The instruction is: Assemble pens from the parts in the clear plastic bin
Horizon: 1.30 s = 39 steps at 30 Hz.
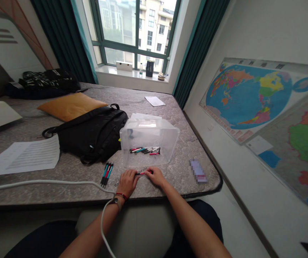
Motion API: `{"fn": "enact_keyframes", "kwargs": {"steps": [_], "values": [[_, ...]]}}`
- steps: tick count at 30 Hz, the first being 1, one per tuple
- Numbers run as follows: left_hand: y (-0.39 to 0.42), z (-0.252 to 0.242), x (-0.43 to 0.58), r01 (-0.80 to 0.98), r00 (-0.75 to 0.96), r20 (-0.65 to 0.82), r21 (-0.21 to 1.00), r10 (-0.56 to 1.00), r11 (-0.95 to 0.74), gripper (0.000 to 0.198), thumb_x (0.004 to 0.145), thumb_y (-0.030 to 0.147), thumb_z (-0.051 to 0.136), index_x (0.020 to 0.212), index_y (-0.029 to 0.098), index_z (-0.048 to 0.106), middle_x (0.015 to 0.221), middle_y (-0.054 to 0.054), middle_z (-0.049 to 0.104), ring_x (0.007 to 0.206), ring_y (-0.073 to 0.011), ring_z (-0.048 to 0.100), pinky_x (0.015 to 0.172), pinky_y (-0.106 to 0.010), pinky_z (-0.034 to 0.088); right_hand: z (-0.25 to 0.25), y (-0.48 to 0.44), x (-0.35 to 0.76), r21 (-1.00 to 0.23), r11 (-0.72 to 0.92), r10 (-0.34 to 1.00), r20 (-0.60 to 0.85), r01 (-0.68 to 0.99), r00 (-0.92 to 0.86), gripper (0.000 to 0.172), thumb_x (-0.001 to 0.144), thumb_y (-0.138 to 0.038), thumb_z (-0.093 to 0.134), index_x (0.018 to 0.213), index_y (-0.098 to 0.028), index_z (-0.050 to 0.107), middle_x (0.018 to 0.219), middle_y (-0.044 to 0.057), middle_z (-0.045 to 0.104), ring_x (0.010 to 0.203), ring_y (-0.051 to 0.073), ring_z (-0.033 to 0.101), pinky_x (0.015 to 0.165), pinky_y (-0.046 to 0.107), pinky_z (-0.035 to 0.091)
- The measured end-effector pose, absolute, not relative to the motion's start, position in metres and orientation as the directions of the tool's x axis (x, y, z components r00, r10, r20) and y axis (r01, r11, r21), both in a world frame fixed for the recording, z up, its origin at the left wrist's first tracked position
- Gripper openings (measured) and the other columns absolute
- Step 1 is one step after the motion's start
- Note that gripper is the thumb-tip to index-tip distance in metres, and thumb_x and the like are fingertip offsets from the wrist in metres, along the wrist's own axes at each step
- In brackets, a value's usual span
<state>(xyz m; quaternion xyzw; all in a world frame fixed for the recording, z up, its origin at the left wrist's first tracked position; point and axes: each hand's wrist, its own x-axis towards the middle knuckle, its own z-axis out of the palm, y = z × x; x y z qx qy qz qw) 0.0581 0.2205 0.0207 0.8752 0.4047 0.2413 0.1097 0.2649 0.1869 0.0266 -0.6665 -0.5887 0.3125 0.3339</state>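
Note:
A pink-and-black pen lies sideways between my two hands, near the bed's front edge. My left hand has its fingers closed at the pen's dark left end. Pinched at the pen's right end are the fingers of my right hand. Just beyond the hands stands a clear plastic bin. Inside it is a loose heap of pens in red, teal, black and white. To the left of my left hand, several teal, red and black pens lie side by side on the mattress.
A white cable runs across the mattress and over my left wrist. Left of the bin are a black backpack, an orange cushion and printed sheets. On the right lies a blurred-out phone-shaped object, near the map wall.

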Motion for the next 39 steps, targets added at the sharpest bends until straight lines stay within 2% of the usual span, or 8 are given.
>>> {"fn": "enact_keyframes", "kwargs": {"steps": [4,10,18,22,26,30,39], "values": [[0.223,0.021,0.057,0.679,0.474,0.346,0.442,0.81,-0.586,0.038,0.093,0.046,0.052,0.121,0.021,0.055,0.11,-0.01,0.063,0.102,-0.026,0.056,0.087,-0.038,0.042,0.027,0.186,0.268,-0.89,-0.09,0.988,-0.022,0.447,0.156,0.024,0.081,-0.041,0.068,0.084,-0.018,0.072,0.079,0.003,0.07,0.072,0.016,0.06,0.071,0.027,0.045],[0.224,0.024,0.057,0.685,0.48,0.332,0.435,0.812,-0.584,0.027,0.095,0.043,0.049,0.107,0.024,0.064,0.106,-0.007,0.064,0.098,-0.0236,0.055,0.085,-0.037,0.043,0.031,0.186,0.274,-0.948,-0.109,0.982,-0.057,0.3,0.179,0.025,0.073,-0.038,0.073,0.086,-0.016,0.072,0.079,0.003,0.07,0.074,0.017,0.061,0.071,0.027,0.046],[0.223,0.025,0.058,0.689,0.503,0.334,0.403,0.797,-0.603,0.026,0.097,0.04,0.046,0.103,0.025,0.066,0.104,-0.007,0.063,0.095,-0.0226,0.055,0.083,-0.035,0.042,0.027,0.187,0.274,-0.931,-0.121,0.979,-0.055,0.345,0.196,0.026,0.074,-0.04,0.072,0.084,-0.016,0.074,0.079,0.004,0.072,0.074,0.018,0.061,0.07,0.028,0.046],[0.224,0.021,0.057,0.683,0.516,0.329,0.399,0.791,-0.611,0.024,0.097,0.038,0.046,0.105,0.025,0.065,0.105,-0.006,0.062,0.097,-0.0223,0.056,0.084,-0.035,0.043,0.023,0.189,0.275,-0.908,-0.141,0.976,-0.06,0.395,0.211,0.028,0.077,-0.043,0.07,0.079,-0.016,0.074,0.068,0.002,0.068,0.064,0.016,0.058,0.062,0.025,0.043],[0.223,0.02,0.057,0.669,0.529,0.333,0.401,0.78,-0.625,0.022,0.097,0.037,0.046,0.104,0.024,0.064,0.106,-0.006,0.062,0.099,-0.0223,0.056,0.085,-0.035,0.043,0.021,0.189,0.276,-0.924,-0.182,0.976,-0.128,0.336,0.177,0.033,0.078,-0.048,0.069,0.077,-0.015,0.071,0.053,-0.002,0.058,0.05,0.012,0.052,0.052,0.023,0.039],[0.222,0.023,0.058,0.656,0.53,0.342,0.415,0.776,-0.63,0.024,0.097,0.04,0.046,0.105,0.023,0.063,0.108,-0.007,0.063,0.101,-0.023,0.056,0.088,-0.036,0.043,0.022,0.189,0.276,-0.944,-0.177,0.978,-0.138,0.28,0.155,0.035,0.076,-0.05,0.07,0.077,-0.015,0.07,0.052,-0.003,0.057,0.049,0.012,0.051,0.05,0.023,0.039],[0.223,0.022,0.058,0.642,0.55,0.345,0.408,0.761,-0.649,0.027,0.099,0.036,0.042,0.104,0.024,0.066,0.108,-0.007,0.064,0.1,-0.0224,0.056,0.087,-0.037,0.042,0.027,0.188,0.275,-0.947,-0.168,0.98,-0.131,0.273,0.147,0.037,0.074,-0.051,0.072,0.079,-0.014,0.072,0.051,-0.003,0.057,0.048,0.011,0.05,0.049,0.021,0.037]]}}
